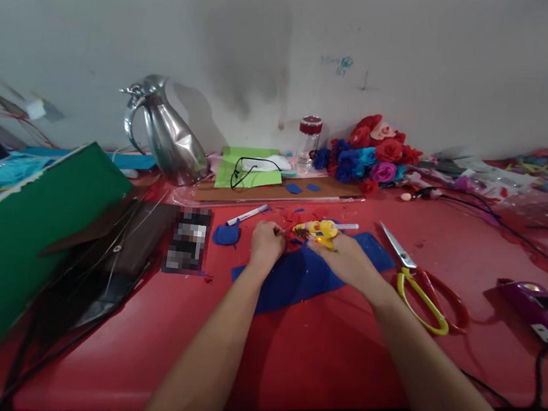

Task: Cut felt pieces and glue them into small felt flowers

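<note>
My right hand (344,256) is wrapped round a yellow hot glue gun (325,228). A clear glue stick (348,226) juts from its back, and its front points left toward my other hand. My left hand (267,243) is closed in a pinch just left of the gun's tip; what its fingers hold, if anything, is too small to make out. Beneath both hands lies a blue sheet (289,283) on the red table. Small red and blue scraps are scattered around the gun. Left of my left hand are blue cut pieces (226,234) and a white marker (247,215).
Large scissors (408,270) lie open at right, near a purple device (539,311) with black cables. At the back stand a metal jug (168,131), a glass jar (308,147) and several artificial flowers (379,151). A green board (26,250) and dark bag (121,247) are left.
</note>
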Available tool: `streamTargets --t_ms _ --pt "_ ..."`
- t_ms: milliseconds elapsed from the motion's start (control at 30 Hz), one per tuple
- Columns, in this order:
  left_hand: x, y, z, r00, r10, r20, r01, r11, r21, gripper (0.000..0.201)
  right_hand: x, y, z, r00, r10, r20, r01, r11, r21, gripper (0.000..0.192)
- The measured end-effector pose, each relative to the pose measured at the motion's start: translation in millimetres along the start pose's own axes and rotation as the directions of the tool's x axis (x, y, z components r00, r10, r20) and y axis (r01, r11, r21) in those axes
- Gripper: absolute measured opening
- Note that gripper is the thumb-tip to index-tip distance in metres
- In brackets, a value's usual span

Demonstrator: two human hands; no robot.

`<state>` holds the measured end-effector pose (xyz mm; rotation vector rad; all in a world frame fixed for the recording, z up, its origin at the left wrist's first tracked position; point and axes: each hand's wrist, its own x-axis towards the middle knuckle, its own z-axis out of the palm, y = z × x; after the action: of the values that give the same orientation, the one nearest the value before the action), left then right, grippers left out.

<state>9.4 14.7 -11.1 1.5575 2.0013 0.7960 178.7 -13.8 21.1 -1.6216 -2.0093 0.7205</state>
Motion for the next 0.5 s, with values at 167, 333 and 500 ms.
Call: streamTargets --t_ms 167,333,500 --pt "0 0 0.1 1.000 0.012 -0.020 -0.012 1.000 0.009 0.017 0 3 5 0.999 -0.045 0.031 0.046 0.999 -0.025 0.024" --pt "1 -1 -0.8 1.000 0.015 0.004 -0.015 1.000 0.011 0.016 -6 11 -10 0.999 0.027 -0.019 -0.029 0.993 -0.113 0.031" --pt "1 -3 2.1 1.000 -0.023 -0.005 0.022 0.988 -0.153 0.015 -14 43 -54 0.972 0.127 -0.199 -0.200 0.893 -0.404 0.034"
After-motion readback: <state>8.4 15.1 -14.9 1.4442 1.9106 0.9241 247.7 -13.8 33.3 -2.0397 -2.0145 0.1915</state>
